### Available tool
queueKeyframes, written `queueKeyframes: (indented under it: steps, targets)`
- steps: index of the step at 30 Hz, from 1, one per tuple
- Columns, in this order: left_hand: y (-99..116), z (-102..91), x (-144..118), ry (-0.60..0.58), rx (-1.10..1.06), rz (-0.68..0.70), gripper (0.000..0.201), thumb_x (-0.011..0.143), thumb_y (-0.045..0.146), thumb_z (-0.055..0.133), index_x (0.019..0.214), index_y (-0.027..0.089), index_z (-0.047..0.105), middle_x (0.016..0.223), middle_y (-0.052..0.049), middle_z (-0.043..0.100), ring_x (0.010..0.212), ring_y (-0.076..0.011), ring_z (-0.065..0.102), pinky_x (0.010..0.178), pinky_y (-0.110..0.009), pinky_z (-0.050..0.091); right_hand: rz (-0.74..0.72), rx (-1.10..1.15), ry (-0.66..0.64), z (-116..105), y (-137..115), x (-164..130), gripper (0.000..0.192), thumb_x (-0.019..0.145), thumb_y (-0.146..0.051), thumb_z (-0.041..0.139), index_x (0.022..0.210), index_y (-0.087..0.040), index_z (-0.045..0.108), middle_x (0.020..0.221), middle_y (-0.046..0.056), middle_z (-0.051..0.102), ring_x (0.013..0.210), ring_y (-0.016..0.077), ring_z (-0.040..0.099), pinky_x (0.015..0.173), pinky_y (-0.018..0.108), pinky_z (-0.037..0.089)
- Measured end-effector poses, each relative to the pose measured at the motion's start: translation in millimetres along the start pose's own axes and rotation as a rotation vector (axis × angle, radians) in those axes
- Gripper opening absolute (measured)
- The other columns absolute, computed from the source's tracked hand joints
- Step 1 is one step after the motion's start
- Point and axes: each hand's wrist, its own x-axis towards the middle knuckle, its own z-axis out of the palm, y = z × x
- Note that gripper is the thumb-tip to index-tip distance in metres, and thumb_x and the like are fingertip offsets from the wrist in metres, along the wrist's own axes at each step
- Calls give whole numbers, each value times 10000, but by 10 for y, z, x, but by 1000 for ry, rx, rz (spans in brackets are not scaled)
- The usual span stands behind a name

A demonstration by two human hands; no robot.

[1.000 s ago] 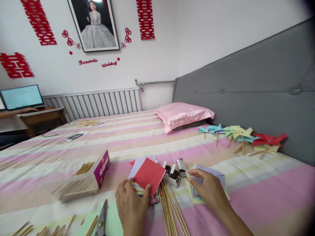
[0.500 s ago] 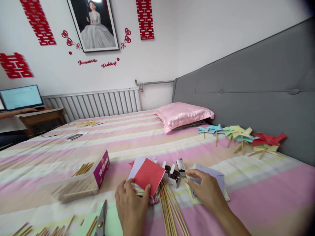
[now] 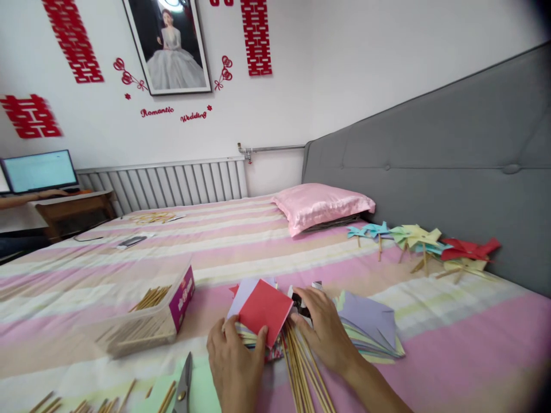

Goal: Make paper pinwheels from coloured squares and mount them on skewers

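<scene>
pink and cream stripes cover the bed (image 3: 451, 344), where everything lies. a clear box (image 3: 142, 321) of sticks sits to the left, and finished pinwheels (image 3: 424, 241) line the grey headboard. a fanned stack of coloured paper (image 3: 370, 324) rests just right of the right hand (image 3: 325, 332), whose fingers are spread loosely over a small dark box by the bundle of sticks (image 3: 301, 367); whether they grip anything i cannot tell. the left hand (image 3: 235, 367) pinches the red square (image 3: 264, 310) on top of its pile, one corner aimed away toward the wall, its diagonal running the same way. on a soft mattress the sticks could roll apart, and the loose sheets could slide if the pinch slackens.
</scene>
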Motion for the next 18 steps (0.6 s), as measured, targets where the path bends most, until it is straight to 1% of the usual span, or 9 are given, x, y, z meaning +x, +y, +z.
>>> queueKeyframes:
  steps: [3, 7, 11, 15, 18]
  targets:
    - [-3, 1, 0, 6, -8, -4, 484, 696, 466, 546, 1005, 93, 554, 1051, -170, 511, 1038, -324, 452, 901, -433, 371, 12, -16, 26, 106, -39, 93, 404, 806, -188, 478, 1205, -125, 467, 1131, 135, 584, 1076, 273, 481, 944, 488, 352]
    - [-5, 1, 3, 6, -14, -11, 495, 698, 473, 542, 1009, 89, 555, 1061, -179, 504, 1058, -332, 441, 914, -440, 362, 0, -16, 49, 184, -62, 123, 412, 781, -129, 490, 1193, -124, 484, 1108, 119, 604, 1043, 258, 503, 952, 472, 347]
    - [-6, 7, 6, -1, -17, -14, 483, 707, 462, 536, 1014, 89, 554, 1067, -179, 499, 1055, -331, 442, 914, -441, 362, -18, -10, 56, 188, -52, 114, 393, 789, -104, 463, 1179, -139, 500, 1081, 96, 623, 1024, 231, 518, 970, 456, 332]
    - [-19, 18, -2, -9, -23, -23, 486, 701, 459, 541, 1017, 90, 557, 1068, -180, 495, 1061, -336, 436, 912, -446, 365, -44, 0, 56, 172, -60, 111, 399, 797, -98, 451, 1185, -171, 507, 1112, 81, 618, 1043, 221, 516, 985, 456, 308]
    - [-24, 17, -7, -9, -24, -29, 477, 711, 452, 531, 1022, 92, 555, 1081, -186, 490, 1074, -336, 428, 914, -450, 364, -55, 13, 61, 157, -78, 112, 395, 805, -99, 445, 1181, -195, 518, 1090, 70, 627, 1040, 215, 517, 995, 457, 285]
